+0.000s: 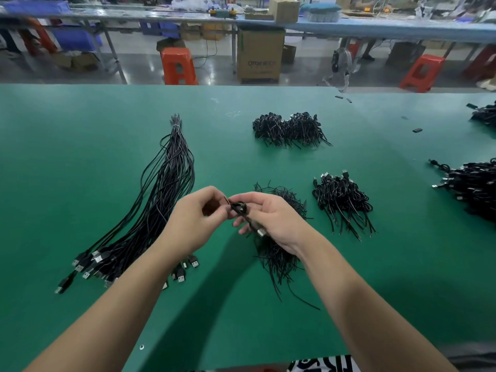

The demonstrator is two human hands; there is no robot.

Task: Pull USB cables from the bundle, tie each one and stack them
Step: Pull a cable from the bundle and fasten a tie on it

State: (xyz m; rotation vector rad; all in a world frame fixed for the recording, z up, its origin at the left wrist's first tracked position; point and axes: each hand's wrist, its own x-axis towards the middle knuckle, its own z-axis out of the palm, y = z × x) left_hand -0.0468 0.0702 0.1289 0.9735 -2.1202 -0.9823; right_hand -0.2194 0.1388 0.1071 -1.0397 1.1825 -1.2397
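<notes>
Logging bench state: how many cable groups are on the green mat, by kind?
Long untied bundle: 1
Coiled-cable piles: 4
Loose pile of thin ties, under the hands: 1
Coiled cable held in both hands: 1
Total: 7

Matt green surface (pixel 80 157), smooth, faintly sheened toward the far edge. Black plastic-sheathed cables in the long bundle (pixel 166 189), slightly glossy, ending in bright metal USB plugs (pixel 182 277) (silvery shells, black plastic collars). Same dull-gloss black on the small coil (pixel 239 208) and on the tied stacks (pixel 341 197). Beyond: glossy red-orange plastic stools (pixel 178 66), a brown cardboard box (pixel 259 53), and a polished, reflective floor (pixel 134 65).
</notes>
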